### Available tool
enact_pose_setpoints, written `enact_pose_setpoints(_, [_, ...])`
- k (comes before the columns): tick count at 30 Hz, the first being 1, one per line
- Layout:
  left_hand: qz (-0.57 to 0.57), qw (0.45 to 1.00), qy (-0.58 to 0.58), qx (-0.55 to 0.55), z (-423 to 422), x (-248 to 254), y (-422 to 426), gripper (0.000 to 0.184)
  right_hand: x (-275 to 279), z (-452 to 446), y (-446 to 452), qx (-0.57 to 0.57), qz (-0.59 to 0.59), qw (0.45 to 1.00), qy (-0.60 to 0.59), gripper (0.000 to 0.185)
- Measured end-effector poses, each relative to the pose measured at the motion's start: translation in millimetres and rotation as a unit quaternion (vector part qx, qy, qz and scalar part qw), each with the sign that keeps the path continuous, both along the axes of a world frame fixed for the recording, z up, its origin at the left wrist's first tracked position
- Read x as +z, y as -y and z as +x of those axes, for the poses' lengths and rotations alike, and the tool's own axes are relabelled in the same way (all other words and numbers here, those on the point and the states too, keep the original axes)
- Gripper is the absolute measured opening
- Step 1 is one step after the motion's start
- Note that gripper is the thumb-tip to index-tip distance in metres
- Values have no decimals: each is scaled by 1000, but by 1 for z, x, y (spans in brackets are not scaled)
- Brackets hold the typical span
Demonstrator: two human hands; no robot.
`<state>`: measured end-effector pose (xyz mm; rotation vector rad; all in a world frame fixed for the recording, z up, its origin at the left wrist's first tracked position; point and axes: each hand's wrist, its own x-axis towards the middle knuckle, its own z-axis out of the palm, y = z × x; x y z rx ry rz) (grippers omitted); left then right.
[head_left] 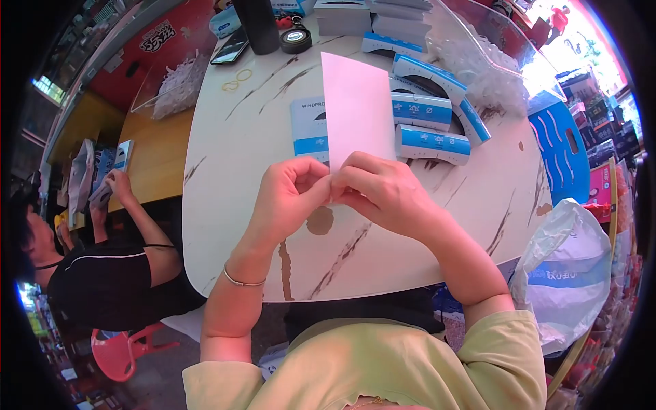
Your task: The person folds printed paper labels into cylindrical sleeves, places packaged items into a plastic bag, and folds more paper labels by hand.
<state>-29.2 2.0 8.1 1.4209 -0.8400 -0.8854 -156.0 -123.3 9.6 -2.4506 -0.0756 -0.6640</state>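
Both my hands meet above the middle of the marbled table. My left hand has its fingers pinched at the lower edge of a plain whitish-pink card, which stands up tilted. My right hand is closed on the same lower edge, its fingertips touching those of my left hand. What lies between the fingertips is hidden. Behind the card, a printed blue-and-white sheet lies on the table. Several curved blue-and-white printed card pieces rest just right of the card.
Stacks of white cards, a black bottle, a phone and a round black tin stand at the table's far side. A white bag is at the right. A co-worker in black sits left.
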Motion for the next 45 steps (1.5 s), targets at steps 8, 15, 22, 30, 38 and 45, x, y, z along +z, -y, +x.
enact_pose_setpoints(8, [-16, 1000, -13, 0, -1, 4, -4, 8, 4, 2, 1, 23, 33, 999, 18, 16])
enact_pose_setpoints(15, [-8, 999, -32, 0, 3, 0, -2, 10, 1, 4, -2, -8, -54, 999, 6, 14])
enact_pose_setpoints(22, [-56, 995, -75, 42, 19, -5, -2, 9, 20, -8, 15, 63, 382, 922, -22, 6])
enact_pose_setpoints(30, [-150, 956, -203, 149, 36, -9, 0, 8, 91, -25, 145, -251, 117, 915, 292, 17])
enact_pose_setpoints(38, [-173, 963, -154, 135, 37, -14, 1, 8, 95, -41, 273, -513, -208, 810, 194, 33])
enact_pose_setpoints(45, [-178, 969, -139, 101, 34, -17, 0, 7, 78, -36, 228, -437, -160, 862, 199, 31])
